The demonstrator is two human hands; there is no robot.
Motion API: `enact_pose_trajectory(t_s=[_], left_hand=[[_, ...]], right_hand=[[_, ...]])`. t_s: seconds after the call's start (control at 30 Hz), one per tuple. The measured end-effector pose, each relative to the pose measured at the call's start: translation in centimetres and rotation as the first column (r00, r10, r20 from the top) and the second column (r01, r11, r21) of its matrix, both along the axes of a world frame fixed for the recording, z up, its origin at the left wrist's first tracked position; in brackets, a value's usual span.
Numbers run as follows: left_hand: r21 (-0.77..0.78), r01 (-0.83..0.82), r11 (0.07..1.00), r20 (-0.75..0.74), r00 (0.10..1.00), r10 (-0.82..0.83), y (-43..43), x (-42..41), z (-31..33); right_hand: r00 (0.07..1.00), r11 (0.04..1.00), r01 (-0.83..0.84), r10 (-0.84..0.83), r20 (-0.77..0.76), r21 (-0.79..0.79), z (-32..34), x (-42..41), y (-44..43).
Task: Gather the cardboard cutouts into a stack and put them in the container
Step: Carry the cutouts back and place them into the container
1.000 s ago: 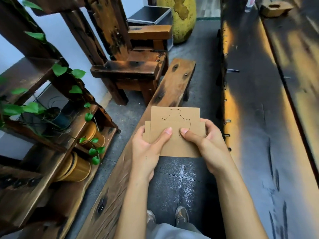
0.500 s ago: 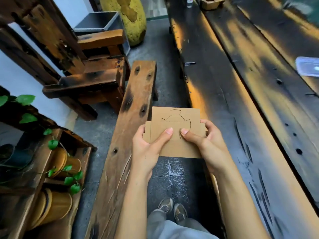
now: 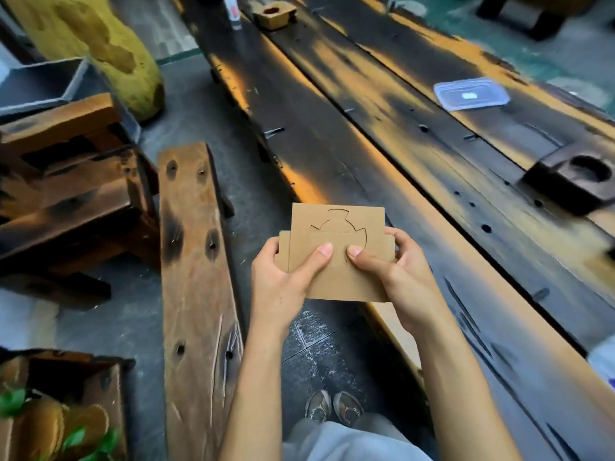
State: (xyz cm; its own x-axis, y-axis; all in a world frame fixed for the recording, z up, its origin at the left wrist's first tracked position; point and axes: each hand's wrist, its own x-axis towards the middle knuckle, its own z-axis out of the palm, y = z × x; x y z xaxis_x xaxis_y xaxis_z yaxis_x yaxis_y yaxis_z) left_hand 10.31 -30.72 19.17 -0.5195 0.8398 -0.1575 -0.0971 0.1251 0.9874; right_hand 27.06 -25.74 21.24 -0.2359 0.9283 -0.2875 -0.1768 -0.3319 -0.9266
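A stack of brown cardboard cutouts (image 3: 336,227) is held in front of me, above the floor and beside the near edge of the long dark wooden table (image 3: 382,168). The top sheet has a curved cut line in it. My left hand (image 3: 283,281) grips the stack's left side, thumb pressed on top. My right hand (image 3: 396,271) grips the right side, thumb also on top. A clear plastic container (image 3: 471,94) lies far off on the table at the upper right; whether it is the box or its lid I cannot tell.
A wooden bench plank (image 3: 196,277) runs along my left. Dark wooden chairs (image 3: 73,181) and a yellow vase (image 3: 100,44) stand further left. A dark wooden block with a round hole (image 3: 579,181) sits on the table at right. My shoes (image 3: 332,407) show below.
My head has turned right, so the table and the plastic container have come into view and the plant shelf has slid out at left. Both hands keep the same grip on the stack.
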Motion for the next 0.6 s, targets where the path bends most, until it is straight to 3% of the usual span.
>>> enact_pose_trajectory(t_s=[0.3,0.6], left_hand=[[0.008,0.22,0.975,0.002,0.975,-0.22,1.9,1.3,-0.2],[0.02,0.457,0.889,0.01,0.889,-0.457,2.4,3.9,-0.4]], right_hand=[[0.974,0.974,0.227,-0.227,-0.005,-0.009,0.0,2.0,-1.8],[0.9,0.902,0.432,-0.432,0.058,0.008,-0.9,4.5,-4.9]])
